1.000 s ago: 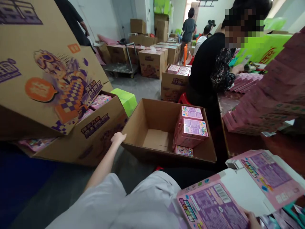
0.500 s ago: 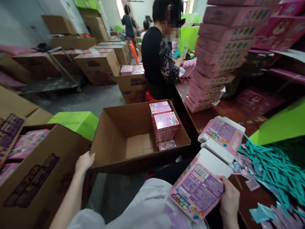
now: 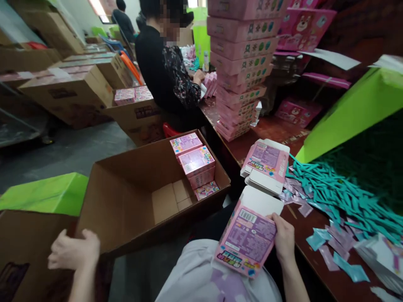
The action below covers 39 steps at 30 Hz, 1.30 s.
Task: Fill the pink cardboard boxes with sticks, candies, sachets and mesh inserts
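My left hand [image 3: 75, 251] grips the near left corner of an open cardboard carton [image 3: 126, 197] on the floor. Inside the carton, at its far right, several pink boxes [image 3: 195, 161] stand stacked. My right hand [image 3: 283, 237] holds a flat pink and purple unfolded box [image 3: 247, 237] over my lap, at the table's edge. A stack of more flat pink boxes [image 3: 266, 165] lies on the brown table [image 3: 317, 260] just beyond it.
Teal and purple sachets [image 3: 333, 201] spill across the table from a green bin [image 3: 355, 109]. A tall pile of pink boxes [image 3: 241, 63] stands farther back. A person in black [image 3: 163, 71] sits beside the table. Other cartons [image 3: 72, 90] crowd the floor at left.
The view has swung right. My left hand has slid along the carton's rim to its near corner. My right hand has drawn the flat pink box closer to my lap.
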Available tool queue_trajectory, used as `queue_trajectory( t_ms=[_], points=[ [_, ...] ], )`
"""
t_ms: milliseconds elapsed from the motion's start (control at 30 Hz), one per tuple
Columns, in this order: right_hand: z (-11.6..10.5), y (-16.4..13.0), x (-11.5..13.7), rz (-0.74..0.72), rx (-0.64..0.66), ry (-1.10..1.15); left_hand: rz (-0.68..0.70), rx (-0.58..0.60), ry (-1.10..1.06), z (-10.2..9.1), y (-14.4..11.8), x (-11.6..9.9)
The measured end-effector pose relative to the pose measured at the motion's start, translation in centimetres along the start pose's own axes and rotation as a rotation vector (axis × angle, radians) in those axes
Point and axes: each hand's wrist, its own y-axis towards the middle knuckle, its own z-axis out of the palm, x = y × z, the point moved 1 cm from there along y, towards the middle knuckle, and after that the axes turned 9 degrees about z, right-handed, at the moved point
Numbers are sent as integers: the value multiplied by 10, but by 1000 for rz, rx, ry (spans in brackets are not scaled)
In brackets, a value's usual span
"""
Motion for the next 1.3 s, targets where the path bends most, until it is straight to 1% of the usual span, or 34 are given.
queue_trajectory(
  t_ms=[33, 67, 100, 133, 200, 233, 267, 300, 333, 400, 467, 500, 567, 600, 667, 733, 800, 833, 867, 900, 967, 1033, 1067, 1100, 1167, 1233, 1300],
  points=[
    [-1, 0, -1, 6, -2, -3, 70, -56, -44, 5, -5, -26],
    [-1, -2, -1, 8, -7, -5, 160, -147, -126, 13, -13, -56],
    [-1, -3, 0, 6, -16, -6, 293, -164, -282, 23, -25, -90],
    [-2, -6, 1, 1, -28, -6, 459, -17, -474, 34, -41, -128],
    [-6, -14, 7, -11, -56, -5, 816, 441, -833, 51, -88, -205],
    [-10, -19, 12, -16, -80, -3, 976, 672, -965, 54, -117, -239],
    [-16, -25, 17, -22, -123, 3, 1111, 916, -1054, 55, -146, -269],
    [-25, -32, 22, -32, -183, 15, 1185, 1087, -1135, 53, -173, -294],
    [-35, -40, 26, -45, -256, 28, 1192, 1223, -1194, 49, -197, -313],
    [-57, -59, 29, -68, -417, 42, 1174, 1448, -1278, 42, -234, -337],
    [-74, -78, 24, -60, -534, 19, 1144, 1641, -1295, 41, -259, -350],
    [-78, -86, 18, -46, -583, 5, 1129, 1722, -1278, 44, -269, -354],
    [-81, -97, 5, -3, -700, 19, 1076, 1841, -1208, 53, -289, -360],
    [-80, -100, -1, 18, -762, 64, 1035, 1888, -1160, 59, -300, -361],
    [-76, -101, -10, 29, -870, 224, 892, 1984, -1103, 70, -320, -361],
    [-75, -98, -16, -36, -932, 436, 673, 2112, -1081, 79, -337, -359],
    [-79, -94, -20, -115, -927, 617, 469, 2209, -1069, 86, -349, -357],
    [-81, -92, -23, -127, -891, 677, 414, 2235, -1057, 90, -353, -356],
    [-84, -89, -27, -117, -835, 709, 399, 2238, -1044, 94, -355, -355],
    [-86, -85, -31, -103, -769, 707, 417, 2218, -1044, 98, -356, -354],
    [-89, -78, -38, -103, -691, 633, 521, 2138, -1066, 107, -354, -353],
    [-89, -71, -42, -120, -709, 529, 638, 2039, -1097, 115, -350, -350],
    [-89, -67, -43, -120, -734, 482, 667, 1999, -1112, 118, -348, -349],
    [-88, -63, -44, -110, -753, 445, 665, 1968, -1121, 121, -346, -347],
    [-87, -56, -45, -88, -750, 400, 605, 1921, -1133, 127, -342, -342],
    [-86, -50, -47, -81, -701, 413, 535, 1892, -1132, 131, -339, -338],
    [-85, -47, -50, -78, -657, 474, 528, 1872, -1137, 134, -337, -335]
  ],
)
